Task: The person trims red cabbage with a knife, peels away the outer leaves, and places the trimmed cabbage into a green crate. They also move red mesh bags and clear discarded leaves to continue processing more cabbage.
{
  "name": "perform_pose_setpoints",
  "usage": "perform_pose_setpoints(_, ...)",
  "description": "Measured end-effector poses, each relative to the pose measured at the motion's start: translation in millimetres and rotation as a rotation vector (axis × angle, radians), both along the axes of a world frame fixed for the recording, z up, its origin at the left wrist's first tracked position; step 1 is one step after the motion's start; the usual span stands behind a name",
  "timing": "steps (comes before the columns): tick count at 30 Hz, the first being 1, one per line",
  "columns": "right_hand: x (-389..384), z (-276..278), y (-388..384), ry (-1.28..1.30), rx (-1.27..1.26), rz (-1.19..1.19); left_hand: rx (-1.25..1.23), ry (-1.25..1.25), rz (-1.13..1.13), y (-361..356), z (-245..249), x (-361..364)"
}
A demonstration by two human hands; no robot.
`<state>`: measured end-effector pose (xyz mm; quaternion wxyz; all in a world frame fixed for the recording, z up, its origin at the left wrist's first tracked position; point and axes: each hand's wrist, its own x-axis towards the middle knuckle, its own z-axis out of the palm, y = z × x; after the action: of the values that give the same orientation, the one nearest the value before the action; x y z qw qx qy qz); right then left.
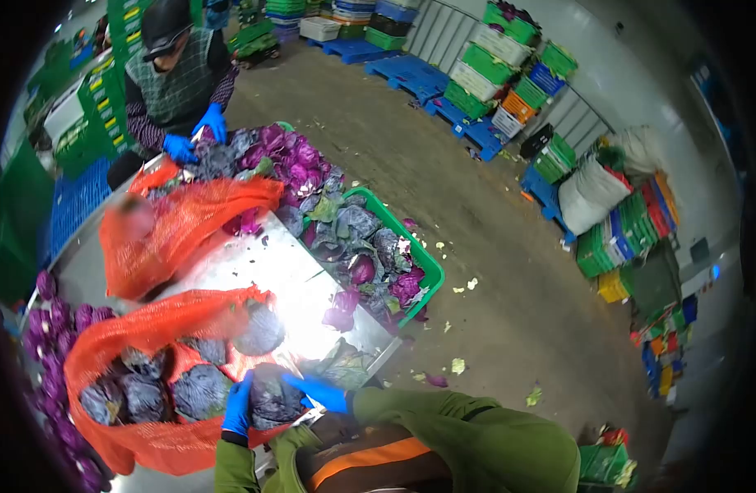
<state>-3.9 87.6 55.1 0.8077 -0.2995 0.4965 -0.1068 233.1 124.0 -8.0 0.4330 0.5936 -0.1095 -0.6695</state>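
Observation:
A dark red cabbage [275,398] with its dull outer leaves sits at the table's near edge, between my two blue-gloved hands. My left hand [238,404] is pressed against its left side with the fingers closed on it. From the other side my right hand [322,395] grips the same cabbage; part of that hand is blurred. Beside my left hand lies an open orange mesh sack [152,324] with several dark cabbages [201,390] in it. Another cabbage [259,330] rests by the sack's mouth. Loose leaves [342,366] lie right of my right hand.
A green crate [431,275] full of trimmed leaves stands against the metal table [254,251]. Across the table a co-worker's gloved hands [195,138] touch cabbages by a second orange sack [176,234]. Peeled purple cabbages [57,329] are piled left. Leaf scraps litter the floor.

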Motion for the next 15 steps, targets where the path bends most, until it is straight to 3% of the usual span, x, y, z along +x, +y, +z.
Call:
perform_pose_setpoints(1, 4.4, 1.4, -1.8, 0.085, -0.044, -0.003, -0.029, -0.033, 0.014, -5.9, 11.7, -9.1)
perform_pose_setpoints(3, 4.3, -12.7, -5.2, 0.013, -0.136, -0.128, -0.152, -0.083, -0.079, -20.6, 51.8, -20.8)
perform_pose_setpoints(4, -0.8, -20.3, -12.1, -0.03, -0.23, -0.237, -0.207, -0.165, -0.024, -26.7, 38.0, -21.1)
perform_pose_setpoints(7, -25.2, 27.7, -36.5, -0.16, -0.451, -0.376, -0.416, -0.249, 0.062, -55.9, 41.7, -39.6)
perform_pose_setpoints(8, -30.0, 14.8, -44.1, -0.109, -0.646, -0.373, -0.562, -0.414, -0.092, -69.9, 35.0, -38.2)
perform_pose_setpoints(9, -32.5, -3.2, -51.2, -0.072, -0.723, -0.386, -0.486, -0.407, -0.122, -80.3, 26.3, -39.5)
perform_pose_setpoints(10, -40.0, -11.2, -58.8, -0.113, -0.77, -0.367, -0.606, -0.017, 0.003, -92.0, -43.5, -21.2)
perform_pose_setpoints(11, -36.4, -16.4, -65.4, -0.175, -0.741, -0.467, -0.555, -0.63, -0.228, -98.6, -12.4, -43.9)
perform_pose_setpoints(12, -56.4, -23.3, -70.2, -0.155, -0.382, -0.369, -0.553, -0.142, -0.085, -95.4, -34.1, -38.4)
perform_pose_setpoints(13, -53.9, -55.2, -73.0, -0.22, -0.47, -0.502, -0.494, -0.577, -0.197, -97.0, -36.5, -42.8)
perform_pose_setpoints(15, -58.4, -75.5, -78.0, -0.146, -0.624, -0.548, -0.432, -0.521, -0.222, -93.6, -24.0, -36.4)
